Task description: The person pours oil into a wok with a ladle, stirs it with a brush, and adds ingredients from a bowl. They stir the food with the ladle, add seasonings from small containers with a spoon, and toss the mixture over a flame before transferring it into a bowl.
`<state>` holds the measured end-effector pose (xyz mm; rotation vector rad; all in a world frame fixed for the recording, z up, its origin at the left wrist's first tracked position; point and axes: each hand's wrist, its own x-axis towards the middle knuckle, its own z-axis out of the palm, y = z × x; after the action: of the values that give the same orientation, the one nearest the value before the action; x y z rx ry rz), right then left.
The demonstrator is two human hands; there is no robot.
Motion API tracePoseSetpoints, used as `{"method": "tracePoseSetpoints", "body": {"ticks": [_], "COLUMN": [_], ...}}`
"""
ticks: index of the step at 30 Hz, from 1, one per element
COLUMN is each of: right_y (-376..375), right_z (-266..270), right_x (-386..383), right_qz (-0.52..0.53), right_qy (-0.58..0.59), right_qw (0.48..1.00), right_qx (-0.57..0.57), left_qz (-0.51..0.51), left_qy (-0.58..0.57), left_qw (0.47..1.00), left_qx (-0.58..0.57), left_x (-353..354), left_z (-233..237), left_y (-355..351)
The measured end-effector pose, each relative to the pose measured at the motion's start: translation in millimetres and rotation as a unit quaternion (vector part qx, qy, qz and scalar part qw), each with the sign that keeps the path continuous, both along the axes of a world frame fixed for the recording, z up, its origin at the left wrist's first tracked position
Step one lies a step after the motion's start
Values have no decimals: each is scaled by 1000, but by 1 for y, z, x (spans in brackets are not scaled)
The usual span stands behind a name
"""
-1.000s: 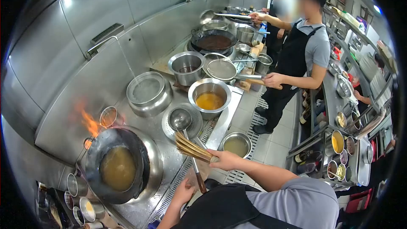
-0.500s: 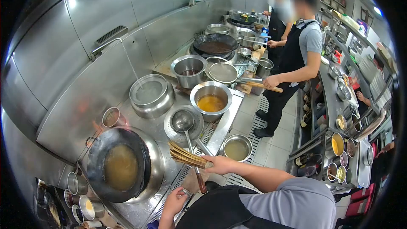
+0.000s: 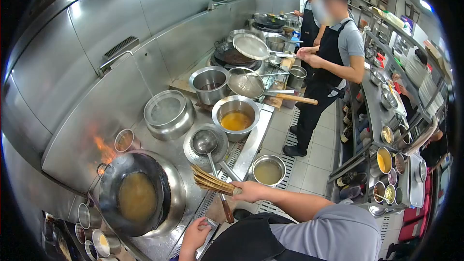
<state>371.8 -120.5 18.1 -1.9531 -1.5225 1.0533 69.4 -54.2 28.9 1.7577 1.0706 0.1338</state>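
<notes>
My right hand (image 3: 249, 191) is closed around the bound end of a bamboo wok brush (image 3: 212, 180), its bristles pointing left above the stove edge. Under the brush lies a ladle (image 3: 205, 142), its bowl on a perforated strainer (image 3: 187, 152) and its wooden handle toward me. At the front edge of the stove, my left hand (image 3: 195, 233) has its fingers curled beside a metal part (image 3: 209, 234); what they grip, if anything, is hidden. Left of both hands a black wok (image 3: 108, 193) holds murky yellowish liquid (image 3: 137, 197). Orange flame (image 3: 104, 150) rises behind its rim.
A thin stream from the tap (image 3: 116, 60) runs into a wide pot (image 3: 166, 123). A pot of yellow liquid (image 3: 236, 121) sits by the edge. Small metal cups (image 3: 89, 216) stand lower left. A co-worker (image 3: 333, 43) stands at the far woks; shelving (image 3: 367, 135) lines the right.
The flame behind the wok has grown. A co-worker's round strainer is now raised and tilted over the far wok. My hands and the brush stay nearly in place while the view shifts slightly.
</notes>
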Motion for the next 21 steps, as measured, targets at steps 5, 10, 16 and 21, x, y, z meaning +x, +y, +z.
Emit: {"method": "tracePoseSetpoints", "body": {"ticks": [5, 10, 16, 21], "right_y": [0, 1, 2, 5], "right_z": [-17, -17, 8, 7], "right_x": [2, 3, 3, 1], "right_qz": [-9, -9, -7, -13], "right_qy": [-1, 20, 52, 53], "right_qw": [1000, 1000, 997, 995], "right_qx": [24, 0, -63, -79], "left_qz": [8, 11, 7, 6], "left_qy": [-5, -5, 6, -15], "left_qw": [1000, 1000, 1000, 1000], "left_qx": [-5, -6, -1, -8], "left_x": [4, 4, 4, 0], "left_z": [15, 15, 18, 28], "left_y": [-2, -1, -4, -3]}}
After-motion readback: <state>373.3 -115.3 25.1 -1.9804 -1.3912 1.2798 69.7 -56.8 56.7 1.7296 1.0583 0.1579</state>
